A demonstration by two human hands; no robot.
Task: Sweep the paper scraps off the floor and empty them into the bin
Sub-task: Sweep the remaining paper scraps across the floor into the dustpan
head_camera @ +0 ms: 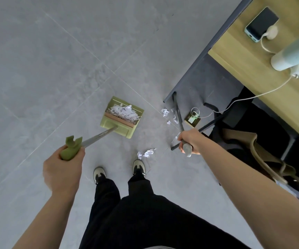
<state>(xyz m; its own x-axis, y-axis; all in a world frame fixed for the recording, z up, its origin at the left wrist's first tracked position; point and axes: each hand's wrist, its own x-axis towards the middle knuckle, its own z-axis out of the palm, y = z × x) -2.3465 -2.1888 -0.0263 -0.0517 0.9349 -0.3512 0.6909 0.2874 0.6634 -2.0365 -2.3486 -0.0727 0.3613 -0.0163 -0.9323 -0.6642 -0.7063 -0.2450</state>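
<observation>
My left hand [64, 164] grips the green handle of a long-handled dustpan. Its green pan [121, 117] rests on the grey floor ahead of my feet and holds a heap of white paper scraps [125, 111]. My right hand [190, 141] grips the grey end of a broom stick [178, 115], which slants away to the foot of the desk's side panel; the broom head is not visible. Loose scraps [165, 112] lie beside that stick. Two crumpled scraps [147, 152] lie just ahead of my right shoe. No bin is in view.
A wooden desk [243, 69] with a dark side panel [204, 78] stands at the right, carrying a phone [261, 24], chargers and white cables. A small box with a coiled cable [192, 119] sits on the floor. A dark chair with a tan bag [249, 146] is at my right.
</observation>
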